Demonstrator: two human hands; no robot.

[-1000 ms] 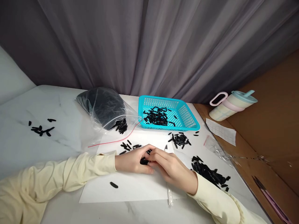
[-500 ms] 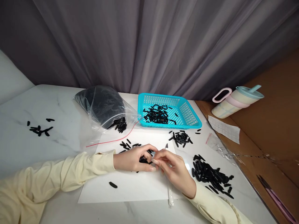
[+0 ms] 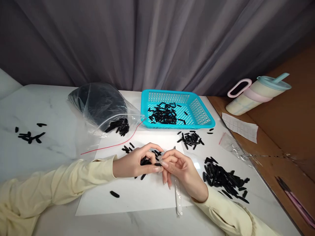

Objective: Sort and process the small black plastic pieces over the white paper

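Note:
My left hand (image 3: 134,163) rests on a white paper sheet (image 3: 137,196) and cups a small bunch of black plastic pieces (image 3: 147,161). My right hand (image 3: 182,172) meets it fingertip to fingertip, pinching one of those small black pieces (image 3: 158,164) together with the left thumb and forefinger. A white-handled thin tool (image 3: 178,198) lies on the sheet under my right hand. One lone black piece (image 3: 114,194) lies on the paper near my left wrist.
A turquoise basket (image 3: 200,114) holds several black pieces. A clear bag (image 3: 98,105) full of them lies at the back left. Piles sit to the right (image 3: 225,180), in front of the basket (image 3: 190,139) and far left (image 3: 28,135). A lidded cup (image 3: 258,93) lies on a brown board.
Both hands lifted slightly off the paper and turned, fingers now pinching a piece between them. The view has shifted a little, so everything sits lower-left to upper-right differently.

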